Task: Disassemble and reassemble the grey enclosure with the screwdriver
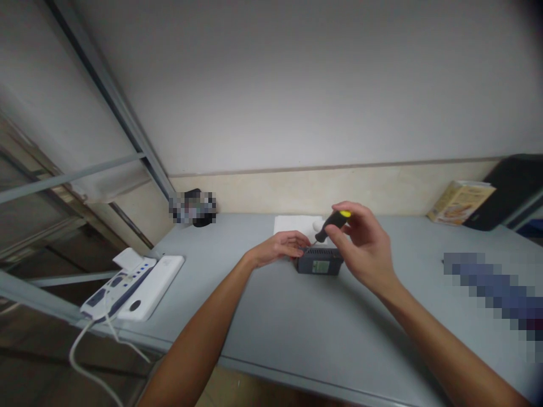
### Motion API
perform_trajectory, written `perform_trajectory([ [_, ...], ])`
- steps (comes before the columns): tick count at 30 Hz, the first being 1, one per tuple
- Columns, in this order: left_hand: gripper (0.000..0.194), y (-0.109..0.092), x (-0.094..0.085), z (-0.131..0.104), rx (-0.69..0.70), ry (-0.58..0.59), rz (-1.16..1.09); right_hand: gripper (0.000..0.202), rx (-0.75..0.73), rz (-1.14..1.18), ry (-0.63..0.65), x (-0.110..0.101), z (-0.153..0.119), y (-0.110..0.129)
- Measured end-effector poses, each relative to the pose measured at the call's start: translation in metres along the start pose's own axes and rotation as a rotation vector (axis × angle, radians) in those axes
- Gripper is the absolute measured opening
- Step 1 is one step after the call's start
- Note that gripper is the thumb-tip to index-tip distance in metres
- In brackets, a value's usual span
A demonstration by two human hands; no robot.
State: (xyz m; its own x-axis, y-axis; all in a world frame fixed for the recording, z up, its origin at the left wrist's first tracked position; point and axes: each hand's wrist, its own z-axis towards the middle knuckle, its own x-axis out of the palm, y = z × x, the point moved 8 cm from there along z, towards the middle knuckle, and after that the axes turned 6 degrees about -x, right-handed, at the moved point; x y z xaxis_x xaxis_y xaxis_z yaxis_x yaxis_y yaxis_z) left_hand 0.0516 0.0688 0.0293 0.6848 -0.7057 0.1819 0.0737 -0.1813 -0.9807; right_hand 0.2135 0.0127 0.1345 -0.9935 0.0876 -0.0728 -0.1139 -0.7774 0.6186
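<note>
A dark grey box-shaped device [309,264] with vent slots on top and a pale label on its front stands on the grey table. My left hand [282,247] has its fingers closed on the device's left end. In my right hand [365,246] is a black screwdriver [333,224] with a yellow end cap, held at a slant. Its shaft points down to the top left of the device; whether the tip touches a screw is too small to tell. White paper [292,224] lies behind the device, and a small round white object [317,226] shows beside the screwdriver.
On the left are a power strip [116,288] with white cables and a white flat box [155,288]. A yellowish carton [460,202] leans by a black object [504,192] at the back right. Blurred items lie at back left and right. Metal posts [106,85] rise at left.
</note>
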Motion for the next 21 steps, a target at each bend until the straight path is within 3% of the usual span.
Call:
perform_trajectory([
  [10,0.040,0.003,0.000,0.000,-0.023,0.013,0.014,0.033,0.116,0.193,0.125,0.001,0.004,-0.011],
  [17,0.034,-0.001,0.003,0.000,-0.027,-0.024,0.144,0.040,0.132,0.094,-0.006,-0.011,0.009,-0.021],
  [21,0.032,-0.007,0.007,-0.002,-0.015,-0.046,0.257,0.043,0.200,0.069,-0.045,-0.016,0.011,-0.038],
])
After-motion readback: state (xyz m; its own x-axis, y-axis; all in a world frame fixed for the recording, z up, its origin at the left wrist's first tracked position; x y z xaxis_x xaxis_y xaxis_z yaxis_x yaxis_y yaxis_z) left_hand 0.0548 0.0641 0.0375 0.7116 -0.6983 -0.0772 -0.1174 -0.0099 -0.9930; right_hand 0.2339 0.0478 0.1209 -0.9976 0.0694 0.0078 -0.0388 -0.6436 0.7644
